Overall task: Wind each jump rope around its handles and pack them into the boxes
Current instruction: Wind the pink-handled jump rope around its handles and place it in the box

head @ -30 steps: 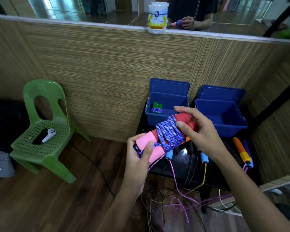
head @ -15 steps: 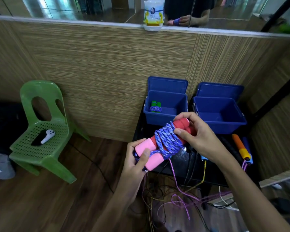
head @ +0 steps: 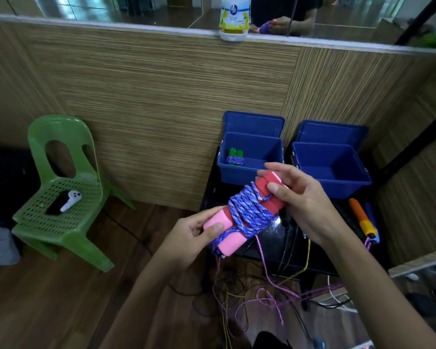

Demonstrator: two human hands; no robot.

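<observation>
With both hands gripping the pink handles [head: 242,212], left hand [head: 194,238] and right hand [head: 300,197], tuck the blue-white rope [head: 249,212] end under snugly before boxing.

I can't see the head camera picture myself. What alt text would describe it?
Two bare hands hold a pink-handled jump rope wound with blue cord: the left hand grips the pale pink end, the right hand pinches the darker end. Beyond stand two open blue boxes; the left box holds a wound green rope, the right box looks empty.
</observation>
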